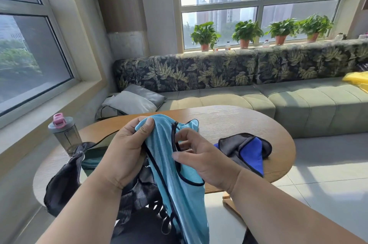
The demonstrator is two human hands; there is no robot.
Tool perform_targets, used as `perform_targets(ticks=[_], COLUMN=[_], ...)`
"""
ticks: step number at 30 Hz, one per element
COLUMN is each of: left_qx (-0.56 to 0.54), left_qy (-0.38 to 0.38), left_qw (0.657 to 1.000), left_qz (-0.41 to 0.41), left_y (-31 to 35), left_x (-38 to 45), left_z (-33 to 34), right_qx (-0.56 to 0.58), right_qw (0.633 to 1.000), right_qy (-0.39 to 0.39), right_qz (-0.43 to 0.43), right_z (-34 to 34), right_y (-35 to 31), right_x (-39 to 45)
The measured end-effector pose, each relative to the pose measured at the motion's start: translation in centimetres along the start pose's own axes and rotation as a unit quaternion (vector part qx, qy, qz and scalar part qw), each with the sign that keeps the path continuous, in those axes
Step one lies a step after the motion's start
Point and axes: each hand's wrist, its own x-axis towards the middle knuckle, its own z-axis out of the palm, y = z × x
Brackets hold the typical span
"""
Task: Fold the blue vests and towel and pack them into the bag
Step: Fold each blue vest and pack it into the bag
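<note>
Holding: light blue vest (169, 156) is gripped in both hands above the near edge of the bench (229, 118)
Left hand (127, 150): fingers curled round the vest's top fold, thumb pressed on the fabric
Right hand (203, 156): dark trim is pinched by curled fingers
Vest: hangs down toward the viewer
Towel (250, 150): blue and grey, crumpled on the bench, right of the hands
Bag (65, 180): black, left near side, open
Bottle (64, 134): pink cap, upright, far left of the bench
</note>
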Motion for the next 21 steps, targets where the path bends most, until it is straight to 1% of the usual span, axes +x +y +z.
perform_targets(ticks=[2, 5, 7, 10, 11, 12, 14, 15, 17, 19, 21], left_qx=[0.000, -0.013, -0.019, -0.025, -0.027, -0.029, -0.029, -0.027, -0.023, -0.021, -0.025], left_qy=[-0.002, -0.004, -0.003, 0.005, 0.009, 0.014, 0.028, 0.037, 0.049, 0.049, 0.046], left_qw=[1.000, 1.000, 1.000, 1.000, 1.000, 0.999, 0.999, 0.999, 0.998, 0.998, 0.998], left_qz=[-0.003, -0.007, -0.007, -0.001, 0.002, 0.007, 0.023, 0.030, 0.038, 0.036, 0.033], left_y=[-0.2, 0.0, 0.1, 0.1, 0.1, 0.1, 0.3, 0.6, 1.0, 1.2, 0.9], left_x=[0.0, 0.0, 0.1, 0.2, 0.2, 0.2, 0.4, 0.5, 0.6, 0.5, 0.5], left_z=[-0.1, -0.5, -0.7, -1.1, -1.1, -1.2, -1.5, -1.7, -2.5, -3.0, -3.2], right_qx=[-0.018, -0.033, -0.070, -0.138, -0.191, -0.262, -0.397, -0.432, -0.456, -0.494, -0.532], right_qw=[1.000, 0.999, 0.997, 0.987, 0.977, 0.959, 0.909, 0.892, 0.878, 0.858, 0.836], right_qy=[0.005, -0.004, -0.025, -0.080, -0.096, -0.110, -0.129, -0.133, -0.131, -0.126, -0.127], right_qz=[-0.011, 0.016, 0.013, -0.009, -0.018, -0.021, 0.009, 0.034, 0.067, 0.060, 0.036], right_z=[0.1, 0.3, 0.6, 1.1, 1.2, 1.2, 0.9, 0.7, 0.4, 0.0, -0.1], right_y=[0.2, 0.8, 1.0, 1.1, 1.1, 1.2, 1.6, 1.8, 2.2, 2.5, 2.8], right_x=[0.2, 0.3, 0.2, -0.1, -0.1, 0.0, -0.1, -0.1, -0.4, -0.4, -0.3])
